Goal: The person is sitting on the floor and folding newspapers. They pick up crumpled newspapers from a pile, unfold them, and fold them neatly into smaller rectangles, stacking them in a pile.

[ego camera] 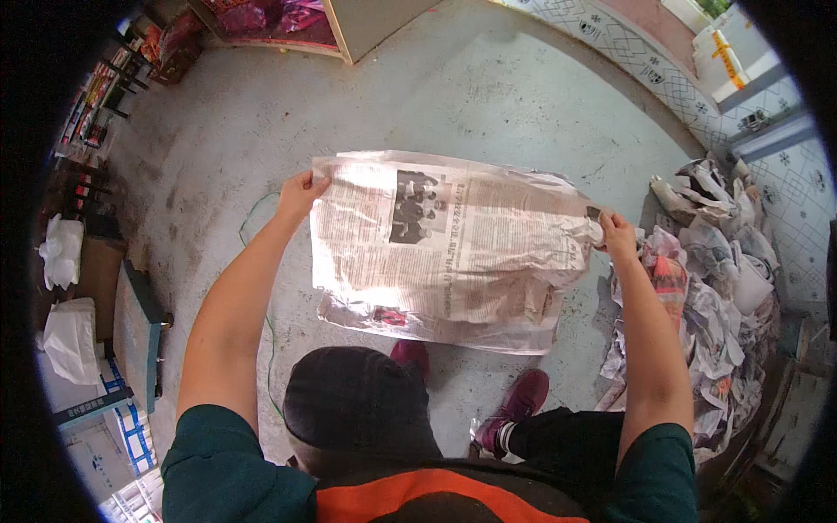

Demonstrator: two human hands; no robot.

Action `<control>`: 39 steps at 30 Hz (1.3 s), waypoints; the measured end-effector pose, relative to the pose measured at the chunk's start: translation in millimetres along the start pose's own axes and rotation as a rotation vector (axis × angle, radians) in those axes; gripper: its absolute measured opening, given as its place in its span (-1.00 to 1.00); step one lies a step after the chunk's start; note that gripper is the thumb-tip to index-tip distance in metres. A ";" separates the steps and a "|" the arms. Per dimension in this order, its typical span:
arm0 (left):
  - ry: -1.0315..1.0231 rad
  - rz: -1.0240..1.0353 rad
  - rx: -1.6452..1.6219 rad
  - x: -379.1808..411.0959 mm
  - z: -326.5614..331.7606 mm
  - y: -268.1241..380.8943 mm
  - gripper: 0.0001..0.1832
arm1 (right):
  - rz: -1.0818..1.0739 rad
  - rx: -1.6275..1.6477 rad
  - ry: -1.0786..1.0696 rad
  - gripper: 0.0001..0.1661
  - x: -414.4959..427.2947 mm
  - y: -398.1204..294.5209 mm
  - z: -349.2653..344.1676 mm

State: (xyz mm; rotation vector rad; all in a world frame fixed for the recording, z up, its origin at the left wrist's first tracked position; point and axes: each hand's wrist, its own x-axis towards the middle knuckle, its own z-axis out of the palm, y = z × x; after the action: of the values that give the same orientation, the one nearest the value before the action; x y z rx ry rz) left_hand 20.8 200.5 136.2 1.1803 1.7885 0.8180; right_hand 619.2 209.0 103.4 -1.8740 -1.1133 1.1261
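Note:
A wrinkled newspaper sheet (418,255), with printed columns and a photo, is spread out between my two hands above the floor. My left hand (306,191) pinches its upper left corner. My right hand (616,232) grips the crumpled right edge. More sheet edges show beneath it along the top and bottom. Part of the newspaper is in bright light.
On the right, a large heap of crumpled paper (713,307) lies against the patterned wall. A thin green string (270,340) runs along the grey floor (458,98). Boxes (98,451) and a dark green-edged board (138,327) stand left. A wooden-edged cabinet (340,33) is ahead.

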 end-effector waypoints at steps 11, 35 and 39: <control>0.607 0.361 0.688 26.0 62.8 -18.1 -0.41 | -0.068 -0.390 0.372 -0.58 63.9 30.9 47.6; -0.202 0.460 0.948 -74.3 134.7 -24.5 -0.24 | -0.057 -1.221 0.640 -0.02 -42.0 39.8 -87.9; -0.197 0.568 0.776 -71.8 136.1 1.5 -0.32 | 0.494 -1.125 0.367 -0.31 -83.2 86.0 -245.2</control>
State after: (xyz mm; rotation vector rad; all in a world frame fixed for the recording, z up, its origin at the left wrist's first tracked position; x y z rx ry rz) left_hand 158.5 144.3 96.3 2.2528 1.6542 0.2547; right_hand 848.2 70.2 155.5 -3.1839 -1.1899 0.2642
